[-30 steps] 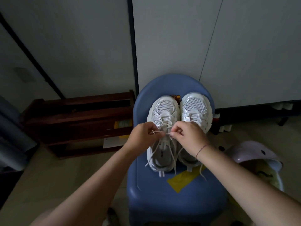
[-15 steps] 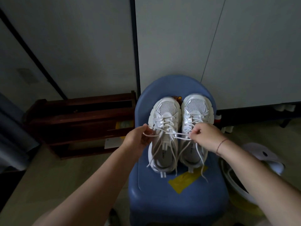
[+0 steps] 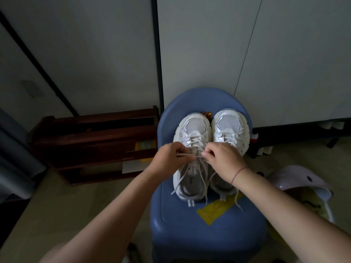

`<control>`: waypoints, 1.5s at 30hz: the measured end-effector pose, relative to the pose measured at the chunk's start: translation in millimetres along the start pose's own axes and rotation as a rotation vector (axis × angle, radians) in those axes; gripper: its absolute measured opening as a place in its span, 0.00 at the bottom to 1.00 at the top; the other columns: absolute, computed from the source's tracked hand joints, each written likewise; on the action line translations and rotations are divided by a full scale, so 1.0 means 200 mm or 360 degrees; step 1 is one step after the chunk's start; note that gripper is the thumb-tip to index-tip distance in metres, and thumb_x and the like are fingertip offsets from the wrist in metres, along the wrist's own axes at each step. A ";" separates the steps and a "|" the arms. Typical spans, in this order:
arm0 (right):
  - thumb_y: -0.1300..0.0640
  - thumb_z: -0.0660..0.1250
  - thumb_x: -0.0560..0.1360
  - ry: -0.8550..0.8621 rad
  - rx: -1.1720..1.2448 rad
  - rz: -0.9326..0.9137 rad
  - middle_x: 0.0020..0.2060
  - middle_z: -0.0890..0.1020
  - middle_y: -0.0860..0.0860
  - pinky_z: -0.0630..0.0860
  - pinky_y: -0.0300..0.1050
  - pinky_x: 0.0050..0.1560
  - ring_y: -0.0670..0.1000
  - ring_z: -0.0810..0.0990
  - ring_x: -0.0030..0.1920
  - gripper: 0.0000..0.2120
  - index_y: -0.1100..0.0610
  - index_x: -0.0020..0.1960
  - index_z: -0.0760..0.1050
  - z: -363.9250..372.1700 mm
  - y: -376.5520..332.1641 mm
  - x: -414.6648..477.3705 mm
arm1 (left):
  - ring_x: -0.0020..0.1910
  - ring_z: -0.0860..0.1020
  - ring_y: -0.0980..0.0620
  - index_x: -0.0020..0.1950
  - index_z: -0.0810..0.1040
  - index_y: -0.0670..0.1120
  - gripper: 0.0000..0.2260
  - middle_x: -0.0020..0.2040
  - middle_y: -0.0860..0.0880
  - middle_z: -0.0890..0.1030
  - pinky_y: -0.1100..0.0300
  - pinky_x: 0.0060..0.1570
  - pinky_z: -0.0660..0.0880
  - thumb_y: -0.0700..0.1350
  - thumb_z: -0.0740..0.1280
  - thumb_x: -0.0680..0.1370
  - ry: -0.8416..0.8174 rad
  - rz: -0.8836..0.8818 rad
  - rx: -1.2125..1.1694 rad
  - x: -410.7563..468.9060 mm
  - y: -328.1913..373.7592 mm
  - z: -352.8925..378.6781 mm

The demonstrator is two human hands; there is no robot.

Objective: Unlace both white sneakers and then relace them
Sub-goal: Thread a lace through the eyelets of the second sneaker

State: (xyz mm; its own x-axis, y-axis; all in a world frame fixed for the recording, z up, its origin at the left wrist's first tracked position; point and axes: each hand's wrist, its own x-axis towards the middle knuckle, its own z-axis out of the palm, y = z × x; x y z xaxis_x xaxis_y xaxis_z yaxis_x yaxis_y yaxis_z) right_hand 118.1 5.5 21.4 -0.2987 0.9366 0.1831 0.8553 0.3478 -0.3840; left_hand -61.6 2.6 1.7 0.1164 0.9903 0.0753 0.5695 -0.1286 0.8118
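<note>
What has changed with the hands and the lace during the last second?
Half a second ago the hands had pulled apart and stretched the lace taut sideways. Now the left hand and right hand have come back together over the left sneaker, each still pinching the lace. It and the right sneaker stay side by side on the stool.

On the stool (image 3: 182,224) at lower centre, the left sneaker (image 3: 191,130) and right sneaker (image 3: 228,124) sit side by side, toes toward the wall (image 3: 199,44) behind. A rack (image 3: 91,133) stands on the floor (image 3: 62,202) at centre left.
</note>
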 end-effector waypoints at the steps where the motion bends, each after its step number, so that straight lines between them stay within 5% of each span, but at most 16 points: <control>1: 0.51 0.61 0.79 -0.0033 0.0021 0.0040 0.35 0.74 0.47 0.64 0.42 0.40 0.50 0.74 0.40 0.12 0.52 0.38 0.69 0.00 0.00 0.00 | 0.31 0.73 0.58 0.40 0.79 0.45 0.10 0.34 0.50 0.79 0.66 0.33 0.68 0.49 0.76 0.71 -0.0012 0.0056 0.0045 0.00 0.00 -0.01; 4: 0.51 0.61 0.79 -0.0048 0.0131 0.0108 0.35 0.74 0.48 0.65 0.43 0.39 0.51 0.75 0.40 0.13 0.53 0.37 0.68 0.01 0.01 -0.01 | 0.33 0.73 0.54 0.39 0.80 0.41 0.12 0.34 0.44 0.80 0.58 0.35 0.69 0.48 0.72 0.75 0.0025 0.0166 0.0131 0.00 -0.04 -0.01; 9: 0.52 0.62 0.78 -0.0020 0.0235 0.0153 0.33 0.74 0.47 0.66 0.44 0.39 0.52 0.75 0.40 0.12 0.56 0.38 0.71 0.01 0.04 -0.01 | 0.37 0.78 0.44 0.32 0.76 0.49 0.15 0.31 0.48 0.77 0.39 0.51 0.77 0.53 0.65 0.77 0.0053 -0.0212 -0.0655 0.02 -0.06 0.02; 13: 0.53 0.63 0.78 0.0012 0.0255 0.0221 0.33 0.75 0.48 0.67 0.44 0.39 0.52 0.75 0.39 0.12 0.55 0.37 0.71 0.00 0.06 -0.02 | 0.37 0.79 0.50 0.36 0.75 0.45 0.17 0.35 0.48 0.81 0.52 0.47 0.76 0.46 0.57 0.84 0.0164 -0.0529 -0.0967 0.03 -0.09 0.02; 15: 0.54 0.65 0.76 0.0103 0.0251 0.0218 0.35 0.75 0.48 0.68 0.44 0.40 0.52 0.75 0.40 0.10 0.54 0.37 0.71 0.01 0.06 -0.03 | 0.43 0.77 0.52 0.38 0.77 0.47 0.18 0.40 0.50 0.81 0.57 0.47 0.72 0.51 0.57 0.83 0.0070 -0.0560 -0.0940 0.03 -0.11 0.00; 19: 0.54 0.70 0.73 0.0354 0.0239 0.0133 0.35 0.77 0.46 0.72 0.44 0.41 0.48 0.75 0.39 0.07 0.53 0.37 0.75 0.03 -0.01 -0.14 | 0.56 0.76 0.51 0.44 0.81 0.48 0.24 0.54 0.49 0.81 0.52 0.59 0.68 0.64 0.54 0.80 0.0009 -0.0590 -0.0907 0.09 -0.10 0.01; 24: 0.58 0.65 0.77 -0.0325 0.1262 0.0692 0.25 0.76 0.51 0.69 0.37 0.22 0.43 0.71 0.20 0.08 0.60 0.41 0.77 0.16 -0.24 -0.28 | 0.40 0.75 0.48 0.46 0.75 0.44 0.23 0.43 0.43 0.77 0.58 0.42 0.70 0.64 0.68 0.72 0.0111 -0.0818 -0.1031 0.19 -0.12 0.08; 26: 0.60 0.64 0.78 -0.0265 0.1650 0.0972 0.23 0.74 0.52 0.63 0.34 0.19 0.44 0.68 0.18 0.11 0.61 0.37 0.74 0.22 -0.30 -0.26 | 0.35 0.77 0.48 0.48 0.78 0.40 0.29 0.44 0.41 0.80 0.60 0.35 0.74 0.63 0.77 0.63 0.0112 -0.0895 -0.1089 0.22 -0.13 0.09; 29: 0.62 0.67 0.76 -0.0066 0.1997 0.1299 0.20 0.73 0.52 0.60 0.31 0.18 0.45 0.66 0.16 0.13 0.60 0.32 0.74 0.29 -0.37 -0.18 | 0.50 0.81 0.45 0.58 0.77 0.45 0.46 0.58 0.41 0.79 0.49 0.49 0.80 0.67 0.80 0.46 0.0043 -0.0919 -0.1025 0.27 -0.15 0.10; 35: 0.58 0.72 0.72 0.0342 0.1978 0.1546 0.15 0.69 0.50 0.60 0.30 0.17 0.45 0.63 0.13 0.19 0.60 0.25 0.71 0.41 -0.40 -0.16 | 0.58 0.78 0.45 0.60 0.68 0.51 0.37 0.60 0.45 0.78 0.42 0.59 0.76 0.63 0.76 0.57 -0.0068 -0.0847 -0.0995 0.20 -0.09 0.05; 40: 0.64 0.67 0.75 0.0377 0.2106 0.1435 0.15 0.69 0.49 0.59 0.30 0.18 0.45 0.63 0.14 0.16 0.60 0.28 0.72 0.42 -0.39 -0.17 | 0.59 0.78 0.46 0.65 0.68 0.49 0.38 0.58 0.45 0.79 0.43 0.61 0.75 0.62 0.75 0.61 -0.0116 -0.0809 -0.0992 0.19 -0.10 0.04; 45: 0.63 0.68 0.73 0.0246 0.1660 0.1103 0.20 0.73 0.50 0.61 0.34 0.21 0.46 0.65 0.19 0.12 0.57 0.30 0.76 0.42 -0.30 -0.33 | 0.52 0.78 0.49 0.68 0.68 0.47 0.30 0.58 0.44 0.78 0.46 0.60 0.76 0.58 0.73 0.72 -0.0115 -0.0791 -0.0973 0.21 -0.14 0.06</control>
State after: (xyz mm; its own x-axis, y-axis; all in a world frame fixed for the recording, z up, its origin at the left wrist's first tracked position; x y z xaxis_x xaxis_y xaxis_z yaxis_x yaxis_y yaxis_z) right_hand 51.2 -74.2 -42.9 0.1908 0.9450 -0.2656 0.0510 -0.2798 -0.9587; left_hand -62.9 46.8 -24.0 0.0299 0.9158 -0.4004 0.0227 0.3999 0.9163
